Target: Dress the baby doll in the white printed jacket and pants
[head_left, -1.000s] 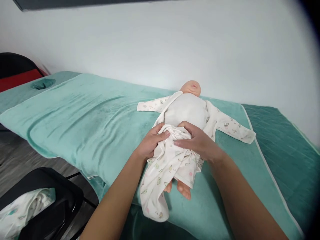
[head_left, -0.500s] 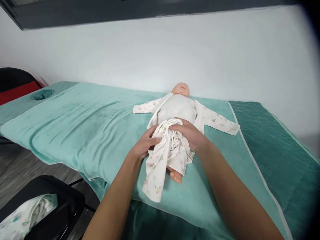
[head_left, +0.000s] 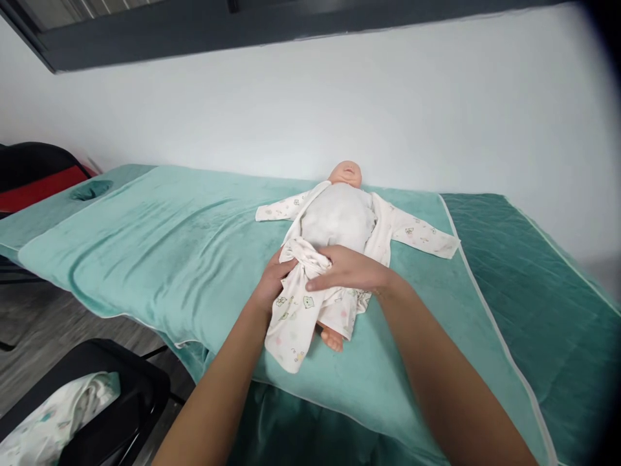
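A baby doll (head_left: 346,173) lies on its back, its white cloth belly showing between the spread sides of a printed white baby top (head_left: 422,238). My left hand (head_left: 270,279) is closed on the bunched waist end of printed white baby pants (head_left: 294,327) over the doll's lower body. From the other side my right hand (head_left: 350,268) grips the same gathered fabric, thumb on top. One foot (head_left: 332,340) of the doll pokes out of a pant leg. The other pant leg hangs flat to the left, and the second foot is hidden.
A light teal sheet (head_left: 194,246) covers the padded table, with a darker green quilted cover (head_left: 519,272) at the right. A black chair (head_left: 130,395) at the lower left bears a folded printed cloth (head_left: 58,414). The white wall (head_left: 310,110) runs behind.
My right hand has shifted left and down over the bunched fabric, turning its thumb leftward. The gathered waist has moved left, and the loose pant leg has shifted slightly left and up.
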Demonstrator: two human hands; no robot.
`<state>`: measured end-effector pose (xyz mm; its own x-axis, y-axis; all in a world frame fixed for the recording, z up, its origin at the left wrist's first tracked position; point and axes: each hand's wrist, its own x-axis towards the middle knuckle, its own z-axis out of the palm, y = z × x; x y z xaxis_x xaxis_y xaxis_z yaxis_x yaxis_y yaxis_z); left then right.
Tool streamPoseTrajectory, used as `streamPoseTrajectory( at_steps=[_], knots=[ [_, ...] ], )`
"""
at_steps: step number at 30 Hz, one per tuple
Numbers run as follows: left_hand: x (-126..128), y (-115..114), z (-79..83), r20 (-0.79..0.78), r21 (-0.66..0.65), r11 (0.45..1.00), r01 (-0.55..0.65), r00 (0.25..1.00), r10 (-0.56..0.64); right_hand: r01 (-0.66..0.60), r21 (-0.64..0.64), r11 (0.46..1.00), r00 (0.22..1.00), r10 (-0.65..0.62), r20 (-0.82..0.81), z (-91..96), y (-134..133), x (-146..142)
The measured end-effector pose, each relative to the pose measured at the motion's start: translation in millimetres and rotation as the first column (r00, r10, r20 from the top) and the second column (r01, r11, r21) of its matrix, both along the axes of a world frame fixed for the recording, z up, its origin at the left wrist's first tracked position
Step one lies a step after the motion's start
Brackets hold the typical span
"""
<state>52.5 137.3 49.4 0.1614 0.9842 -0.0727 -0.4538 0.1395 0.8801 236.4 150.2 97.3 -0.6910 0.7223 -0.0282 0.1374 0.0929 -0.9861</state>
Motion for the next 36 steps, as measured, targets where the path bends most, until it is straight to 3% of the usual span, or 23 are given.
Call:
streamPoseTrajectory(
  at_steps=[2, 4, 8, 12, 15, 17, 22, 27, 30, 36],
  knots=[
    [-1.0, 0.1, -2.1, 0.001, -0.001, 1.000, -0.011, 1.000, 0.011, -0.033, 0.022, 0.999, 0.995, 0.030, 0.092, 0.9, -1.3, -0.8],
    [-1.8, -1.9, -4.5, -0.025, -0.005, 1.000, -0.020, 0.999, 0.020, 0.031, 0.012, 0.999, 0.995, -0.032, 0.095, -1.8, -2.8, -3.3],
    [-4.6, -10.3, -7.6, -0.053, 0.061, 0.997, 0.043, 0.998, -0.039, 0.302, -0.096, 0.948, 0.947, -0.310, -0.086, -11.0, -4.4, -8.9],
    [-8.0, -14.8, -5.9, -0.152, 0.107, 0.988, 0.115, 0.983, -0.098, 0.359, -0.261, 0.896, 0.871, -0.422, -0.251, -16.6, -1.9, -9.6],
    [-7.1, -14.5, -3.3, -0.170, 0.059, 0.994, 0.094, 0.982, -0.083, 0.297, -0.347, 0.890, 0.851, -0.411, -0.326, -19.0, -0.4, -6.4],
    [-5.4, -14.6, -1.7, -0.126, 0.035, 0.996, 0.078, 0.989, -0.073, 0.270, -0.339, 0.901, 0.865, -0.382, -0.324, -19.3, -1.1, -4.0],
    [-3.8, -14.4, -1.5, -0.046, -0.002, 0.999, 0.035, 0.998, -0.035, 0.218, -0.140, 0.966, 0.952, -0.242, -0.187, -11.3, -5.4, -2.2],
    [-5.9, -7.2, -11.1, 0.016, 0.014, 0.999, -0.029, 0.999, 0.029, 0.013, 0.075, 0.997, 0.995, -0.020, 0.094, -1.7, -4.9, -4.3],
    [-8.7, -3.3, -15.9, 0.059, 0.027, 1.000, -0.008, 0.998, 0.006, 0.036, 0.066, 0.997, 0.987, -0.045, 0.151, -3.3, -5.5, -5.2],
    [-11.3, -3.4, -10.1, 0.099, 0.029, 0.998, 0.052, 0.994, -0.054, 0.229, -0.170, 0.958, 0.957, -0.254, -0.142, -12.7, -5.9, -5.7]
  ],
)
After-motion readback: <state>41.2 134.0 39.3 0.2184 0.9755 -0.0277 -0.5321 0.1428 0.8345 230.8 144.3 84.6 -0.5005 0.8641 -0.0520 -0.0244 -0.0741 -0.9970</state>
